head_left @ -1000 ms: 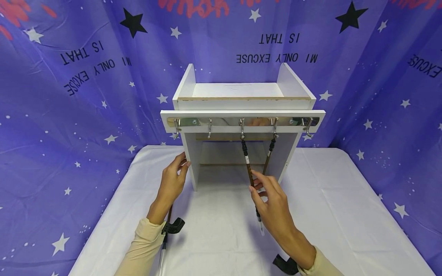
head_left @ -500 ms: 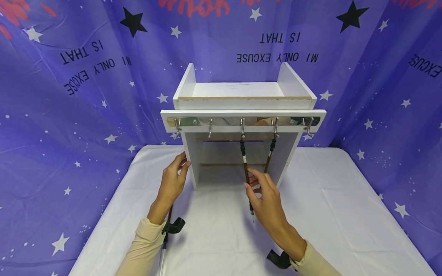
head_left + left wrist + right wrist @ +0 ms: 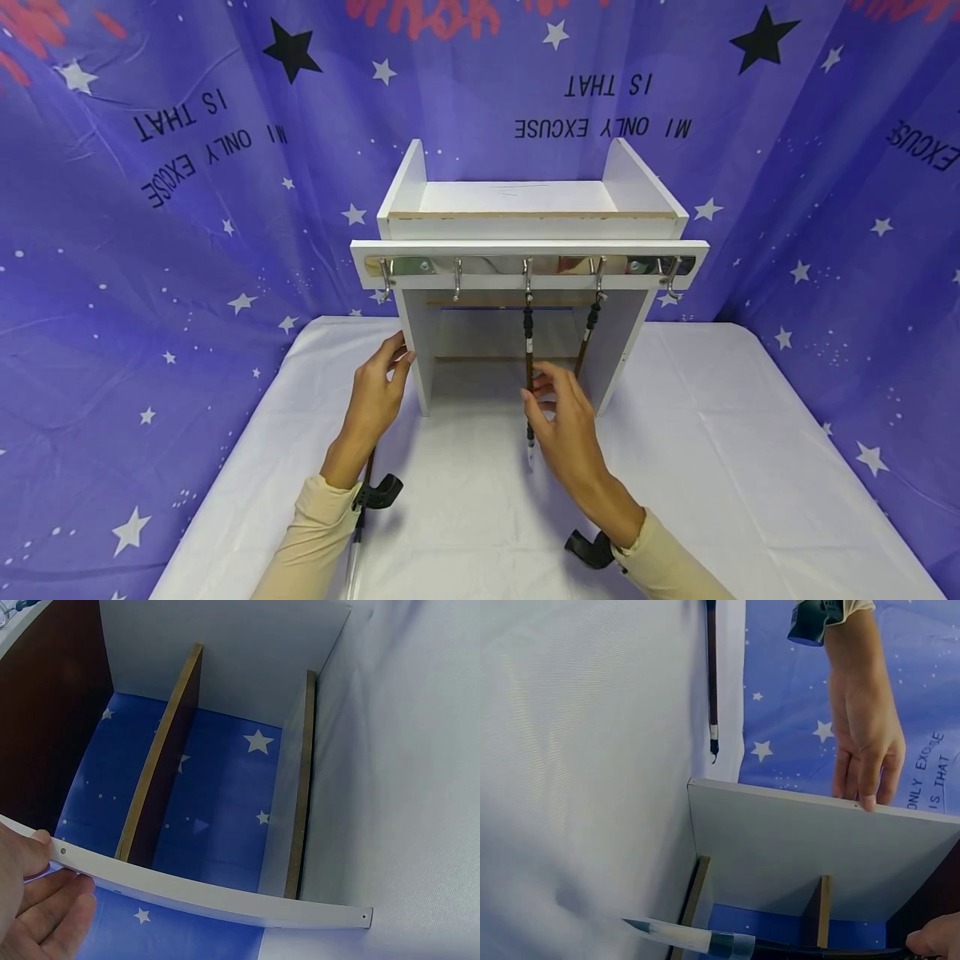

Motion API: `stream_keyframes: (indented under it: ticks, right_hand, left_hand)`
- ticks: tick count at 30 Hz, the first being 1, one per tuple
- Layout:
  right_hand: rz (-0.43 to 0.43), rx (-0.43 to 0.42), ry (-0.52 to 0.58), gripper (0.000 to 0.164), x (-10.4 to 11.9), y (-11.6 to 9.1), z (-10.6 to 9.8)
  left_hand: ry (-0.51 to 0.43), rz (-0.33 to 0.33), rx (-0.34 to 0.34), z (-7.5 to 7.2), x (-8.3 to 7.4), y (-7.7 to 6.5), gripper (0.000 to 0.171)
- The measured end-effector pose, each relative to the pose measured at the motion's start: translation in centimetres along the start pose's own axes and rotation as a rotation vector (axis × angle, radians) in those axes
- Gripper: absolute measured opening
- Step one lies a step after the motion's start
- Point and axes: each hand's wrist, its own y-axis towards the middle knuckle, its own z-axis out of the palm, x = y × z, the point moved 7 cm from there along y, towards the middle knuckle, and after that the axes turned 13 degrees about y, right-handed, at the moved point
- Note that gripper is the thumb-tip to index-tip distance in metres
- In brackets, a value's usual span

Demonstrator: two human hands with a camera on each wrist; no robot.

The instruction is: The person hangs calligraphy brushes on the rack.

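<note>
My right hand (image 3: 567, 429) pinches a calligraphy brush (image 3: 528, 352) at the lower part of its brown handle. The brush hangs nearly upright from the middle hook (image 3: 528, 279) of a white hook rail, tip down. In the right wrist view its pale, dark-pointed bristles (image 3: 676, 934) show. Behind it, a second calligraphy brush (image 3: 588, 329) hangs from the hook to its right, its lower part hidden by my hand. My left hand (image 3: 375, 392) grips the front edge of the left side panel (image 3: 187, 892) of the white shelf, thumb on one face, fingers on the other.
A third brush (image 3: 712, 675) lies on the white tablecloth (image 3: 750, 467), partly under my left forearm. The rail (image 3: 487, 247) spans the shelf's front, with bare hooks at both ends. Purple star-printed curtains (image 3: 187, 250) enclose the back and sides.
My right hand has moved left, and the held brush has swung from a slant to nearly vertical under the middle hook. The left hand has kept its place on the panel.
</note>
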Motion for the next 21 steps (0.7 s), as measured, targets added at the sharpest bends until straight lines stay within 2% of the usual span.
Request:
stream_keyframes:
  ticks: [13,21]
  right_hand:
    - [-0.018,-0.013,0.016,0.031,-0.9,0.9,0.9]
    - [0.007,-0.008,0.009,0.027,-1.6,1.5,1.2]
  left_hand:
    - [0.005,-0.005,0.01,0.0,0.0,0.0,0.038]
    - [0.013,-0.001,0.003,0.0,0.0,0.0,0.038]
